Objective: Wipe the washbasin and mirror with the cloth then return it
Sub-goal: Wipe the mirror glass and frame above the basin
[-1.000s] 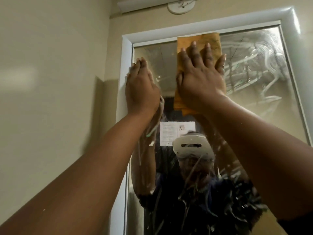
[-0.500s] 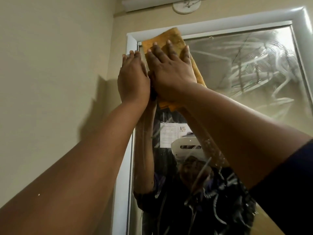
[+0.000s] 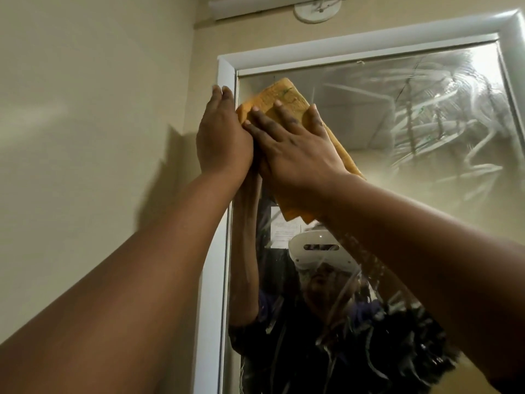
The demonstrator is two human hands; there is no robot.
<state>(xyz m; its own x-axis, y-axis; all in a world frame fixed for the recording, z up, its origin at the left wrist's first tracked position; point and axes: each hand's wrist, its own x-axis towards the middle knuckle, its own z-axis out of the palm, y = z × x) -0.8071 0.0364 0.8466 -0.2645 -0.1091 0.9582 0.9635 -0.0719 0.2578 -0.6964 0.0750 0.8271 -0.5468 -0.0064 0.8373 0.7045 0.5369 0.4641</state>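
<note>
An orange cloth (image 3: 279, 98) lies flat against the mirror (image 3: 412, 143) near its top left corner. My right hand (image 3: 292, 146) presses the cloth to the glass with straight, spread fingers. Just left of it, my left hand (image 3: 221, 137) rests flat with straight fingers on the mirror's white frame (image 3: 227, 72), touching the right hand. Soapy streaks cover the upper right of the glass. The washbasin is out of view.
A beige wall (image 3: 99, 123) runs along the left of the mirror. Above the frame sit a white round fitting (image 3: 316, 11) and a white strip (image 3: 250, 8). The glass reflects a person wearing a white headset (image 3: 318, 251).
My right hand slid the cloth left from the top middle of the mirror to the top left corner, then slightly down. The left hand stayed on the frame.
</note>
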